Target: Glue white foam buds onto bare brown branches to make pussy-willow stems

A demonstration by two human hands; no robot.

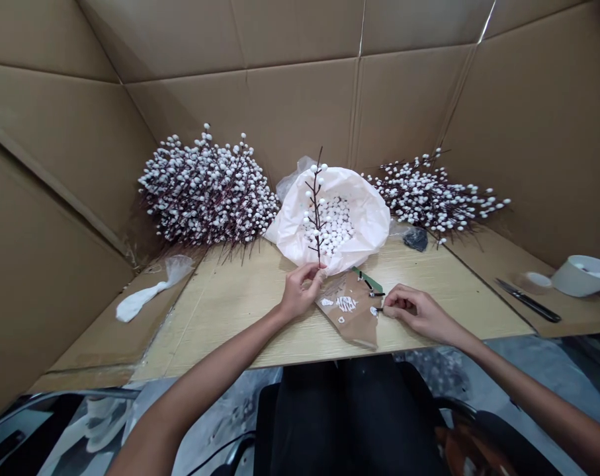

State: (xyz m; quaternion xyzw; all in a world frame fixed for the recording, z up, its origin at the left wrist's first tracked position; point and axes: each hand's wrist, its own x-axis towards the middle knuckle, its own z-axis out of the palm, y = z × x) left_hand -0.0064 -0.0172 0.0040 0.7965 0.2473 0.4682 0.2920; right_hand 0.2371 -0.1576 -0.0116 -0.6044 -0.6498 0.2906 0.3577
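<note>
Between the thumb and fingers of my left hand [303,289] is the lower end of a dark artificial berry branch [316,218], held upright with a few white berries on its twigs. Behind it, a pale plastic bag [372,218] lies open, full of loose white berries [337,228]. My right hand [416,311] is closed in a pinch on a short dark stick [380,309], whose tip touches a white glue-like dab on a brown cardboard piece [355,327]. More white smears [346,303] and several short dark sticks [378,294] lie on that piece, beside a green strip [372,281].
Large bundles of white-berry branches stand at the left [205,192] and right [428,192] of the table. A white-filled plastic bag [143,301] lies far left. At the right are a knife [530,303] and a tape roll [580,276]. Cardboard walls [300,99] enclose the table.
</note>
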